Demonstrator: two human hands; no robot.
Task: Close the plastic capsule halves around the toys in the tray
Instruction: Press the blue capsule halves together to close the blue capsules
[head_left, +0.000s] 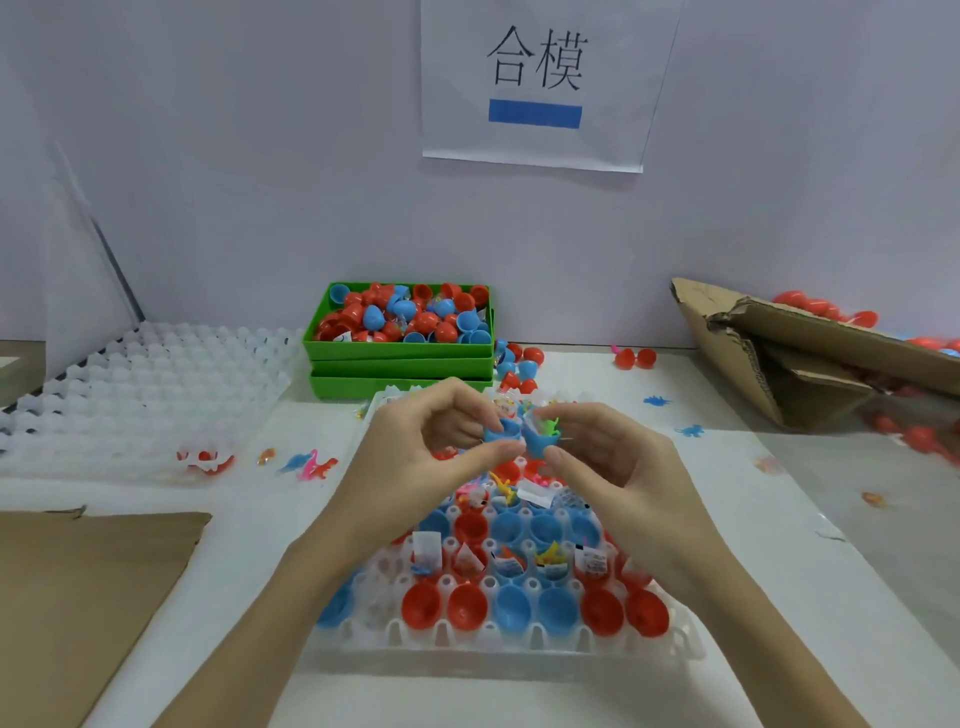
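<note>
White wall behind, paper sign (535, 83) taped high above the tray. White table (270, 530) beneath, brown cardboard (88, 587) left of the tray, torn carton (789, 353) to its far right. Stacked green bins (402, 340) of red and blue halves just beyond the tray; empty white trays (140, 384) to its far left. Tray (498, 642) itself central, cups holding open halves and wrapped toys. Raised above its far rows: left hand (415, 457) pinching one blue capsule half (501, 430), right hand (618, 462) pinching the other blue half (537, 441) with a green toy (549, 426) inside. Rims nearly touching, open mouths tilted toward each other (hinged or separate, cannot tell). Likely next: press together along the left-right axis.
</note>
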